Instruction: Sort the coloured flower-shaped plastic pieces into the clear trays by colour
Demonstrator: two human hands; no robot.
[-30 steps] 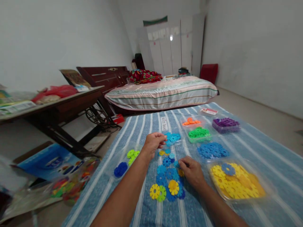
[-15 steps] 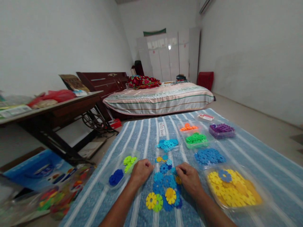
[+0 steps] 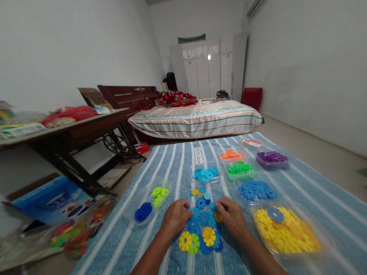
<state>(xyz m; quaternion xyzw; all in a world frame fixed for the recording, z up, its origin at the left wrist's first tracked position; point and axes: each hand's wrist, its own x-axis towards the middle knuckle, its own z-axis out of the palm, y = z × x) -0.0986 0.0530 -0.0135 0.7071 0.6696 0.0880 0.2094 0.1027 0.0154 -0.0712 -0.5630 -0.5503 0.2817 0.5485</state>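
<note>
A figure of interlocking plastic snowflake discs [image 3: 203, 220], mostly blue, lies on the striped cloth between my hands. Yellow discs [image 3: 208, 236] and a lime-green disc [image 3: 194, 244] are joined at its near end. My left hand [image 3: 177, 217] has its fingers closed at the figure's left edge, with thumb and forefinger against a blue disc [image 3: 195, 212]. On the other side my right hand [image 3: 231, 216] pinches a light-blue disc [image 3: 212, 207] at the figure's right edge. The far end narrows to small blue discs and an orange-yellow disc [image 3: 195, 192].
Left stands a clear tray with dark-blue [image 3: 143, 211] and lime discs [image 3: 159, 195]. Light-blue discs [image 3: 205, 174] lie beyond the figure. To the right are tubs of orange [image 3: 230, 154], green [image 3: 240, 168], purple [image 3: 272, 157], blue [image 3: 257, 190] and yellow discs [image 3: 289, 231].
My left hand has moved right and now meets the figure's left edge. My right hand stays at the right edge. The whole view has shifted slightly.
</note>
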